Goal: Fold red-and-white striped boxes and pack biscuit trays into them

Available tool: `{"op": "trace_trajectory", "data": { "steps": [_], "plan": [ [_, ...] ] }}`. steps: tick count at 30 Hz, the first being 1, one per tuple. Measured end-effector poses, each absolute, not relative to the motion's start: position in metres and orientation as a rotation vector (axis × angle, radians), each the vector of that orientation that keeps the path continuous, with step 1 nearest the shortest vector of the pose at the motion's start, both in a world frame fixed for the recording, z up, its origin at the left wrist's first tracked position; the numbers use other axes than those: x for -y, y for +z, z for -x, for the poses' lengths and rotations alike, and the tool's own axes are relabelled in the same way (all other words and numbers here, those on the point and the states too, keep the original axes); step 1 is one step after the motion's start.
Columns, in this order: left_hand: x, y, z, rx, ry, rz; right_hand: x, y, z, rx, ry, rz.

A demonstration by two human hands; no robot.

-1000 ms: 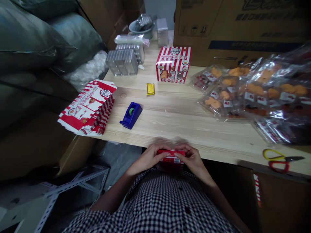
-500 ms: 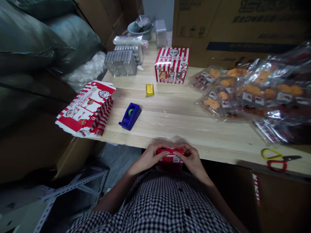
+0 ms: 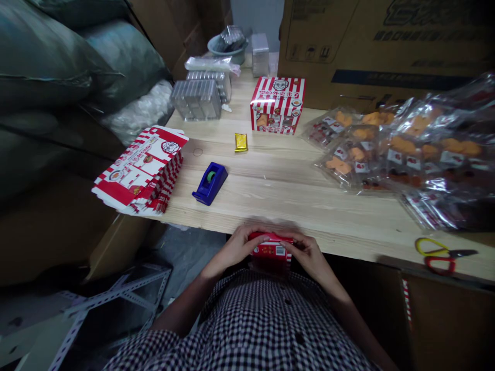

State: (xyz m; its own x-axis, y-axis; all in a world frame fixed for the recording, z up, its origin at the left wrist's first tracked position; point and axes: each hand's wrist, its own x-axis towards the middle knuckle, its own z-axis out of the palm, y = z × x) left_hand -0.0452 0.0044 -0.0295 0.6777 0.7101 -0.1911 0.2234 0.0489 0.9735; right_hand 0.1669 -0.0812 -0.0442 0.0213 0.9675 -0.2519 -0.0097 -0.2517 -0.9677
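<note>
A red box with a barcode label is held at the table's front edge, close to my body. My left hand grips its left end, thumb on the near upper edge. At the other end my right hand does the same; fingers of both hands curl over the far side, partly hidden. The box's lower part is dark and hard to make out. Beyond my hands lie a blue tape dispenser with green tape inside and a small yellow packet.
Flat red-and-white cartons are stacked at the left. A striped box stands at the back, before a large cardboard carton. Clear bags with orange pieces crowd the right, scissors near the front edge. Clear plastic cases stand back left.
My thumbs have shifted slightly on the red box, the right one lying nearer its upper edge. The view has moved a little; the things on the table stay put.
</note>
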Motion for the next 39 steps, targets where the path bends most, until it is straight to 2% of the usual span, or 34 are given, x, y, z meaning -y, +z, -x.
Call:
{"op": "trace_trajectory", "data": {
  "steps": [6, 12, 15, 19, 22, 24, 27, 30, 34, 39],
  "plan": [
    [-0.014, -0.028, 0.056, -0.855, 0.509, -1.462, 0.071, -0.041, -0.177, 1.065, 1.227, 1.411],
    [-0.045, 0.001, 0.054, -0.792, 0.7, -1.33, 0.026, 0.003, -0.19, 1.245, 1.093, 1.322],
    [-0.056, 0.006, 0.052, -0.847, 0.754, -1.363, 0.007, 0.015, -0.191, 1.297, 1.135, 1.269],
    [-0.05, -0.011, 0.053, -0.92, 0.716, -1.351, 0.004, -0.002, -0.184, 1.249, 1.371, 1.249],
    [-0.043, -0.025, 0.061, -0.957, 0.692, -1.445, 0.01, -0.024, -0.182, 1.15, 1.417, 1.316],
    [-0.049, -0.028, 0.077, -1.112, 0.827, -1.612, 0.015, -0.033, -0.187, 1.067, 1.38, 1.364],
    [-0.076, -0.024, 0.114, -1.592, 1.082, -1.718, 0.017, -0.033, -0.202, 0.949, 1.31, 1.401],
    [-0.106, -0.019, 0.149, -1.788, 0.98, -1.561, 0.019, -0.023, -0.213, 0.889, 1.18, 1.415],
    [-0.127, -0.022, 0.165, -1.651, 0.836, -1.442, 0.024, -0.01, -0.212, 0.887, 1.016, 1.437],
    [-0.129, -0.026, 0.159, -1.527, 0.877, -1.279, 0.03, -0.009, -0.21, 0.886, 0.983, 1.459]
  ]
}}
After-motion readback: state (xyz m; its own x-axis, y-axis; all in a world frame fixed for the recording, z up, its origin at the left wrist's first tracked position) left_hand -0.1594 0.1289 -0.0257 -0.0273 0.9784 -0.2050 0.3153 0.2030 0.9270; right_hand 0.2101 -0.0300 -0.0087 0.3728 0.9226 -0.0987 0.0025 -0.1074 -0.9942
